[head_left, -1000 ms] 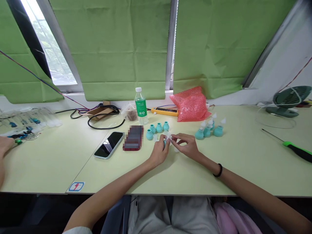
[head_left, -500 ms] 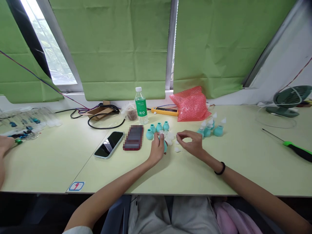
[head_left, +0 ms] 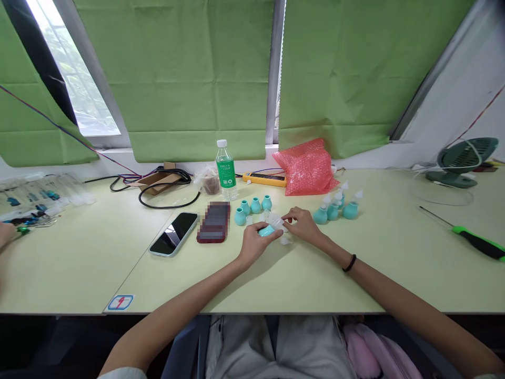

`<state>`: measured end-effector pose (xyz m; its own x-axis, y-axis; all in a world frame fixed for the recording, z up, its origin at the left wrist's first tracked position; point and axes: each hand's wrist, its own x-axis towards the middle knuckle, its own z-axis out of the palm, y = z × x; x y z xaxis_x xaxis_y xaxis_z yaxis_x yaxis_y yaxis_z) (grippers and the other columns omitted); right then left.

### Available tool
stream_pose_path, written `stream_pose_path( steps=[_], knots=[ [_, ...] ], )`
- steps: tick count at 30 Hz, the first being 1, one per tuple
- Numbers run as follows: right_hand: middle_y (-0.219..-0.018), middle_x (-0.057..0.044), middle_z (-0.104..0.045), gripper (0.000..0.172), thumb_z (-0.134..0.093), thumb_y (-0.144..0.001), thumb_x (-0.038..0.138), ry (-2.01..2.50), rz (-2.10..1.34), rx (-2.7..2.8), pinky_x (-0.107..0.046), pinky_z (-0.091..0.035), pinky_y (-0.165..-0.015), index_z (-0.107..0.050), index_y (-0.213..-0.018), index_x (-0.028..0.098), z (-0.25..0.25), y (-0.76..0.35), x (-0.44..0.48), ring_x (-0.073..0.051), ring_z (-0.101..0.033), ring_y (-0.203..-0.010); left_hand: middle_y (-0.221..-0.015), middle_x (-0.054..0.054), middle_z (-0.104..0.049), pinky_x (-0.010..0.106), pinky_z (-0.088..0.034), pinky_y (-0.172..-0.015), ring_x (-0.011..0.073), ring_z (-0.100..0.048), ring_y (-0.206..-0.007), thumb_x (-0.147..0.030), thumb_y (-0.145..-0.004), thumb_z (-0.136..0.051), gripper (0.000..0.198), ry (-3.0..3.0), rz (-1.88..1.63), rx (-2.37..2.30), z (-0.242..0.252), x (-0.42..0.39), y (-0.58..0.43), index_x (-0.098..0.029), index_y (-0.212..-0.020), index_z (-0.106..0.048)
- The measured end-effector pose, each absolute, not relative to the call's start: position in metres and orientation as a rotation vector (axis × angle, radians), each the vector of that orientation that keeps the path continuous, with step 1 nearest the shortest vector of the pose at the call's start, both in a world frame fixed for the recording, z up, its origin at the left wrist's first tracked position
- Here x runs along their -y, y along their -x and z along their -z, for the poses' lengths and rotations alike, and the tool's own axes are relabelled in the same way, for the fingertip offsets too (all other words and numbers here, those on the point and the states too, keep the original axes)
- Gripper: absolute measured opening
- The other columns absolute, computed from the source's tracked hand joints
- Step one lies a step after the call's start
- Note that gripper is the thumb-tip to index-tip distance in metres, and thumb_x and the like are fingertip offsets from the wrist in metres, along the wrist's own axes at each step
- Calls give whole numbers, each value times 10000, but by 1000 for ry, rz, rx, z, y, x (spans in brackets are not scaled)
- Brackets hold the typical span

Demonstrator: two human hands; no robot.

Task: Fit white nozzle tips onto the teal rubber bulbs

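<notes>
My left hand is wrapped round a turquoise rubber bulb, which lies tilted on its side with its base toward me. Close by on the right, the thumb and fingers of my right hand are pinched together at a small pile of translucent white pieces; whatever is between the fingertips is too small to make out. Behind the left hand stand several open-necked turquoise bulbs. Right of my right hand are several bulbs with pointed white tips. A loose white tip lies below the pile.
Two phones, one pale-edged and one dark red, lie left. Behind are a water bottle, a yellow meter and a red bubble-wrap bag. A screwdriver lies right. Another person's hand is far left.
My left hand has turned the bulb from upright onto its side, toward the right. My right fingertips have come to the white pieces. The camera view has shifted slightly.
</notes>
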<state>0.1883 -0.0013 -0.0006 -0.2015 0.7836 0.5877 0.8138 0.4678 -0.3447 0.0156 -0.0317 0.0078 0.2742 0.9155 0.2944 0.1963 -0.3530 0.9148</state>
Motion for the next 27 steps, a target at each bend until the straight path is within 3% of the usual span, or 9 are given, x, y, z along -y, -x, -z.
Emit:
stream_pose_path(
  steps=[9,13,18,24,27],
  knots=[
    [-564,-12,-559,218,-435,-764,285,1063,-235,1747,-213,-394,-495,-588,-692,147,-17,-171,27,-102,-494,-508,-543,-34,-385,189,-249,-452,70,-321,-502,-460,-607,-530,343,-1809,-1025,-1022,0,28,-16,-119,-643,-535],
    [-556,-14,-576,219,-443,-755,262,1105,-195,1799,-213,-398,-513,-586,-634,147,-10,-168,23,-100,-498,-496,-532,-42,-362,190,-238,-450,68,-307,-493,-464,-613,-521,342,-1792,-983,-1041,3,23,-16,-123,-635,-514],
    [-553,-13,-577,172,-461,-730,240,1143,-168,1798,-202,-386,-479,-597,-701,138,-2,-173,15,-89,-477,-465,-524,-39,-370,194,-245,-457,74,-321,-496,-471,-651,-481,347,-1790,-1007,-1090,6,18,-17,-126,-615,-497],
    [-400,29,-453,211,-507,-680,260,1085,10,1985,-202,-312,-431,-535,-498,156,-27,-175,32,-64,-371,-380,-576,-17,-462,202,-297,-507,90,-386,-538,-440,-701,-438,328,-1840,-1062,-1072,7,21,-18,-126,-637,-505],
    [-400,48,-465,101,-583,-616,276,1099,-145,2324,-204,-335,-473,-585,-610,175,-42,-185,47,-66,-406,-387,-573,-20,-463,202,-298,-508,89,-387,-535,-434,-706,-436,321,-1854,-1074,-1071,6,23,-18,-129,-627,-497]
  ],
)
